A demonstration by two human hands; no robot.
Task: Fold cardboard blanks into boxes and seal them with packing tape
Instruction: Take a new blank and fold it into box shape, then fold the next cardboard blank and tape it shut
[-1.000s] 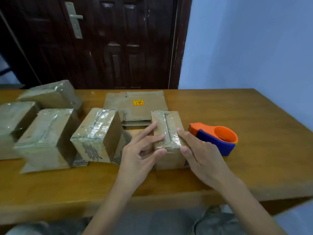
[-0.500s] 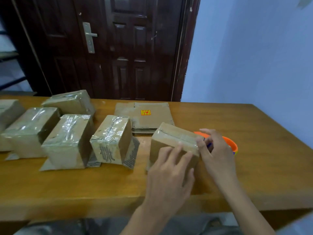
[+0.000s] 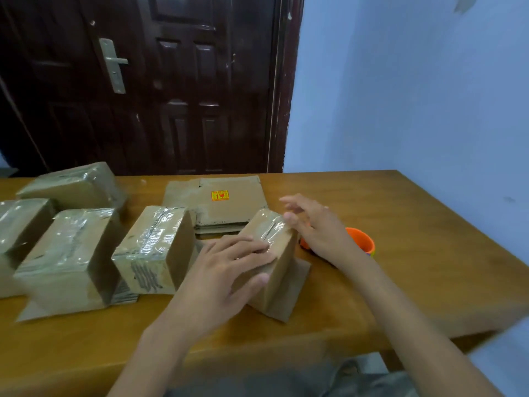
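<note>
A small taped cardboard box [image 3: 279, 260] stands tilted on the wooden table [image 3: 415, 253], its bottom flaps splayed out. My left hand [image 3: 226, 270] lies over the box's left side and top, gripping it. My right hand [image 3: 312, 224] hovers at the box's upper right corner with fingers spread, holding nothing. An orange and blue tape dispenser [image 3: 360, 243] sits just right of that hand, partly hidden by it. A stack of flat cardboard blanks [image 3: 217, 202] with a yellow sticker lies behind the box.
Several taped boxes stand in a row at the left, the nearest one [image 3: 156, 247] close to my left hand. A dark wooden door [image 3: 171, 81] and a pale blue wall [image 3: 415, 96] rise behind the table. The table's front edge runs near my forearms.
The box has been turned and tipped, its taped top now facing up-left. My right hand has come off the box and opened. My left hand has slid over its side.
</note>
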